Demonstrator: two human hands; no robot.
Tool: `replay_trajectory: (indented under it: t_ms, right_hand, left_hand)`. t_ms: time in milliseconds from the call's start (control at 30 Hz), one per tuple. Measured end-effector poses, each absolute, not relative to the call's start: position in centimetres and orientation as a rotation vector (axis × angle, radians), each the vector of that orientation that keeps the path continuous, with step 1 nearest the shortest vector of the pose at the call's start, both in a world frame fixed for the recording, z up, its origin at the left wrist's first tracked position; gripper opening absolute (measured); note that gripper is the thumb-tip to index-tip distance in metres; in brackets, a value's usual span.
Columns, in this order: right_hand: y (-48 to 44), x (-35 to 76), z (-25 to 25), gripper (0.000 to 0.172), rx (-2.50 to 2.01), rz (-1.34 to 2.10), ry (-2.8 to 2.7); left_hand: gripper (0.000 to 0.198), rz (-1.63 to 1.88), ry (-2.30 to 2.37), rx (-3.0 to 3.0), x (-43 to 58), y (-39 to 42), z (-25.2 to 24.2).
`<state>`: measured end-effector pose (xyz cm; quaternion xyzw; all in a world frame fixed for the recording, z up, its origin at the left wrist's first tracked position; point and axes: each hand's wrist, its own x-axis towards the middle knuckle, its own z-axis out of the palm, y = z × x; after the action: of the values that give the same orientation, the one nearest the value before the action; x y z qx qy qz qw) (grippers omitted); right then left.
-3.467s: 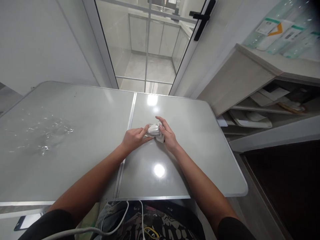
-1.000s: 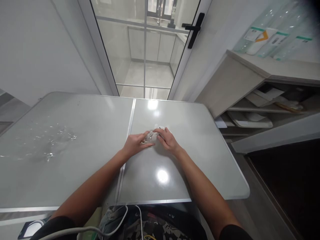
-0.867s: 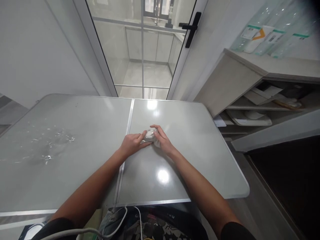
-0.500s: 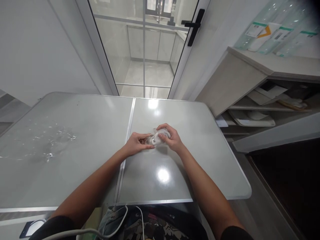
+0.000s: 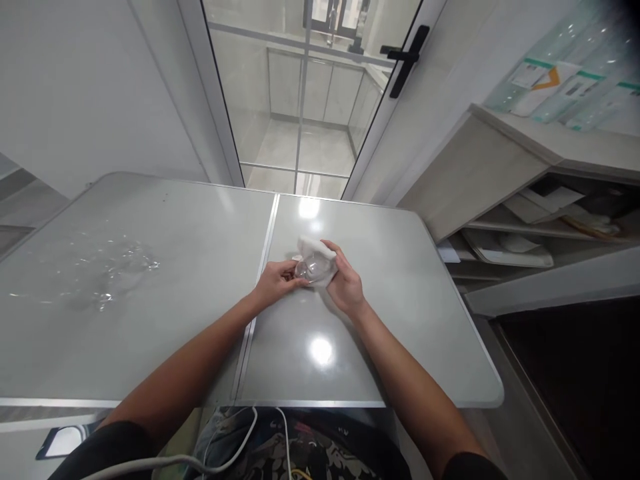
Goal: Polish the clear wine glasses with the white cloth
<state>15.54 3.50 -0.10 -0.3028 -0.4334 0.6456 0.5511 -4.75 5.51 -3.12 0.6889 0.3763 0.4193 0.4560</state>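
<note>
Over the right half of the table, both hands meet around a small clear, rounded piece that looks like glass [image 5: 315, 267]. My left hand [image 5: 276, 281] pinches its left end between thumb and fingers. My right hand [image 5: 347, 283] wraps the other side, its fingers partly hidden behind. A soft white sheet, like a cloth or padded wrap [image 5: 311, 245], stands up along the far side of the clear piece and reaches my right fingers. The exact kind of the clear piece cannot be made out.
Crumpled clear plastic film [image 5: 115, 267] lies on the left of the grey table [image 5: 200, 353]. A glazed door [image 5: 295, 100] is behind the table. To the right, a shelf unit [image 5: 500, 160] bears large clear bottles [image 5: 555, 87]. A phone [image 5: 67, 440] lies at lower left.
The white sheet has gone from bunched under my right hand to spread upright behind the clear piece, baring more of it. My right hand has turned and opened its grip. The view has shifted slightly.
</note>
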Motion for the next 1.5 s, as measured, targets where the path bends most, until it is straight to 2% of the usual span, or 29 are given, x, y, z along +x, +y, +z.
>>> replay_trajectory:
  t_ms: [167, 300, 467, 633, 733, 800, 900, 1067, 1167, 1267, 1333, 1400, 1500]
  right_hand:
    - [2.6, 16.0, -0.9, 0.046, -0.836, 0.978, -1.544]
    - [3.6, 17.2, -0.8, 0.039, -0.791, 0.676, -2.076]
    - [4.2, 17.5, 0.1, 0.033, -0.932, 0.900, -1.949]
    - [3.4, 15.7, 0.1, 0.052, -0.920, 1.367, -1.215]
    - [2.9, 14.6, -0.3, 0.055, -0.890, 1.533, -1.126]
    - [2.6, 14.2, -0.8, 0.061, -0.942, 1.435, -1.203]
    - [2.4, 13.9, -1.6, 0.065, -0.995, 1.111, -1.378]
    - [2.1, 13.7, -1.6, 0.064, -1.081, 0.809, -1.483]
    - [2.0, 13.7, -0.7, 0.060, -1.107, 0.831, -1.349]
    - [2.3, 14.1, 0.0, 0.059, -0.987, 1.054, -1.168]
    - [2.7, 14.7, 0.2, 0.064, -0.877, 1.240, -1.086]
    - [3.2, 15.2, 0.2, 0.075, -0.791, 1.416, -1.043]
    - [3.5, 15.6, 0.2, 0.093, -0.754, 1.548, -1.079]
  left_hand:
    - [0.044, 1.118, 1.032, 1.469, -4.8, 5.7, -3.1]
    - [0.048, 1.129, 1.204, 1.876, -4.8, 5.7, -3.5]
    - [0.045, 1.045, 1.038, 2.324, -4.6, 4.8, -3.6]
    - [0.049, 1.262, 1.191, 2.017, -4.3, 4.3, -2.5]
    - [0.043, 1.298, 1.287, 1.749, -4.3, 4.7, -2.3]
    - [0.044, 1.264, 1.253, 1.591, -4.2, 5.0, -2.4]
    - [0.048, 1.186, 1.188, 1.502, -3.9, 5.2, -2.7]
    - [0.033, 1.035, 1.112, 1.952, -3.3, 4.6, -2.7]
    - [0.034, 0.980, 1.080, 2.094, -2.9, 4.1, -2.6]
    - [0.022, 0.931, 0.996, 1.932, -2.6, 3.8, -2.2]
    - [0.036, 0.825, 0.835, 1.671, -2.4, 3.7, -2.0]
    - [0.050, 0.698, 0.674, 1.399, -2.3, 3.7, -1.9]
    - [0.057, 0.659, 0.601, 1.235, -2.2, 3.7, -2.0]
